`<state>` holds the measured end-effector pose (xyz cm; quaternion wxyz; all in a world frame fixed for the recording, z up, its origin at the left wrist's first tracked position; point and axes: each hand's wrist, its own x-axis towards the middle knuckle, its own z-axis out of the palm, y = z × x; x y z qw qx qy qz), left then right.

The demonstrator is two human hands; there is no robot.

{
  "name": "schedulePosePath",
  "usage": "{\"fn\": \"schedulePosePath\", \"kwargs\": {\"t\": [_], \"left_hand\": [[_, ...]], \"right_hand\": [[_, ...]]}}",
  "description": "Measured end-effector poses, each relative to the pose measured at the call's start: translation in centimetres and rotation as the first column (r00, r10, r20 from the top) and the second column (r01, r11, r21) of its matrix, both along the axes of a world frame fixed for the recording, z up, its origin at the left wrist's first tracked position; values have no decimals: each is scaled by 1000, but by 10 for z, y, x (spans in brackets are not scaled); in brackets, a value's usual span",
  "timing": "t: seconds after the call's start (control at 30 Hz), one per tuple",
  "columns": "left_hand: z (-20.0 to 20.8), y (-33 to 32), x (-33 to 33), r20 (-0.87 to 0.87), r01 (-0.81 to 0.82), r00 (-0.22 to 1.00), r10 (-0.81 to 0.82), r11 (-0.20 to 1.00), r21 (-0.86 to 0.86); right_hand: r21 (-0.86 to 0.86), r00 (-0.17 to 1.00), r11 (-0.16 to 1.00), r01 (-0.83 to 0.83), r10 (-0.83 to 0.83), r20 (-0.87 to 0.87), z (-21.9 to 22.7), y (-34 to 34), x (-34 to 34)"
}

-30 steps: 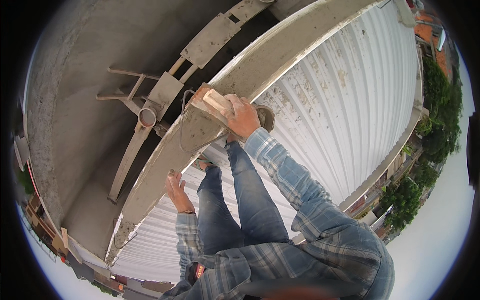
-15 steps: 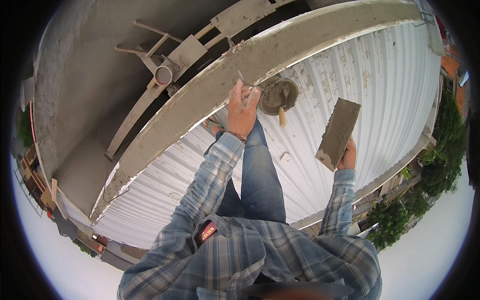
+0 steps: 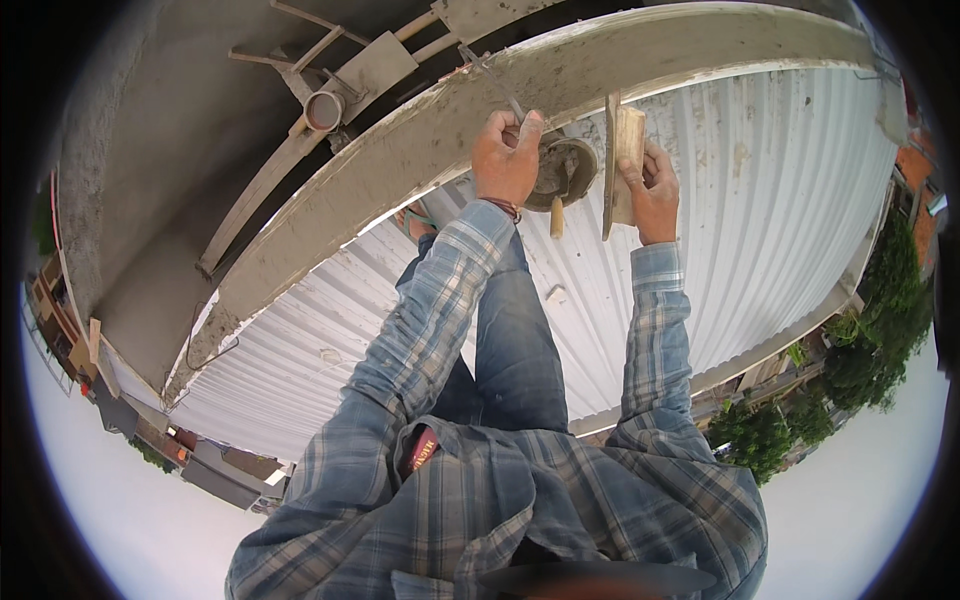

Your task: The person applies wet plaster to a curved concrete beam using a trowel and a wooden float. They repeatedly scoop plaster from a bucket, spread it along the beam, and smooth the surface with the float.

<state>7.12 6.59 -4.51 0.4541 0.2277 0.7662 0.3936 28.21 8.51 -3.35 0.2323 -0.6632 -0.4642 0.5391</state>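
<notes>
My left hand point(image 3: 503, 165) is closed around a thin bent metal rod point(image 3: 492, 76), which reaches across the top of the mortar-coated wall point(image 3: 395, 165). In my right hand point(image 3: 657, 198) is a wooden plastering float point(image 3: 611, 165), gripped by its pale block handle and held edge-on beside the wall. Its flat face points left, toward the bucket. Between my hands stands a bucket point(image 3: 592, 178) of grey mortar, with a trowel point(image 3: 557, 220) in it, its wooden handle leaning over the rim.
White corrugated metal roofing point(image 3: 740, 250) lies below me, splashed with mortar. Beyond the wall is a wooden scaffold point(image 3: 262, 205) carrying a small round pot point(image 3: 323, 111). Another bent rod point(image 3: 215, 358) hooks over the wall's left end. Trees point(image 3: 880, 310) stand off to the right.
My right hand has swung the float up and left to the bucket, turning it from face-up to edge-on. My left hand has shifted slightly right and up, and the rod's angle has changed.
</notes>
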Motion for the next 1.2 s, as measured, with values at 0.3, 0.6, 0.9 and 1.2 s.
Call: {"fn": "schedulePosePath", "kwargs": {"t": [0.3,0.6,0.9,1.2], "left_hand": [[-38,-94,-87,-104,-224,971,217,972,-72],[-44,-102,-83,-78,-289,956,282,953,-91],[-28,-99,-78,-45,-381,925,378,919,-101],[-18,-125,-97,17,-492,864,502,852,-179]], "right_hand": [[187,871,902,-389,293,395,-49,38,-142],[337,578,809,-482,5,816,-70,106,-67],[276,750,923,-269,21,661,-64,151,-24],[26,931,945,-325,315,185,-39,2,-174]]}}
